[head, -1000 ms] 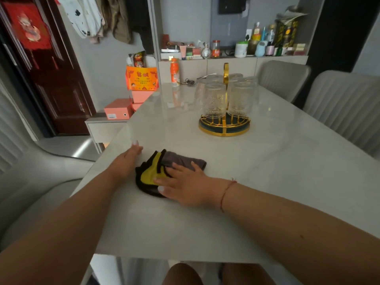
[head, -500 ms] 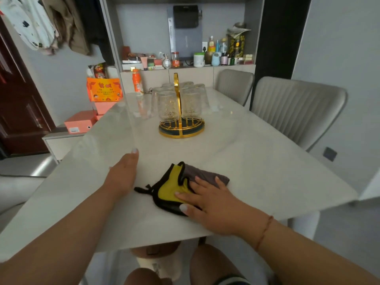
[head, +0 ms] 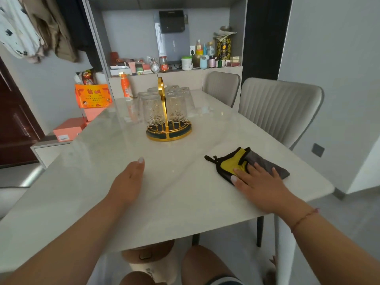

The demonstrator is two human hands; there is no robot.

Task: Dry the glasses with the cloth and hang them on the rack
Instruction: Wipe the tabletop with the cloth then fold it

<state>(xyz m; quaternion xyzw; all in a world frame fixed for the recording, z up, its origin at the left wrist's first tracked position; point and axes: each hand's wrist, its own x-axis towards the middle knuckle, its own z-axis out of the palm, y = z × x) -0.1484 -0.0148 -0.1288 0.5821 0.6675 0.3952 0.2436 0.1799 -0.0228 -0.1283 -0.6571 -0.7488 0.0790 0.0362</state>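
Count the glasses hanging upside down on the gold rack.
6 visible: two in front, two at the sides, two behind. The handle may hide more.

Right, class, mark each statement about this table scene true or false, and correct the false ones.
1. The right hand lies flat on the cloth. True.
2. The left hand holds a glass. False: it rests open on the table, holding nothing.
3. The glasses hang upside down on the gold rack. True.
4. The cloth lies on a chair. False: it lies on the table.
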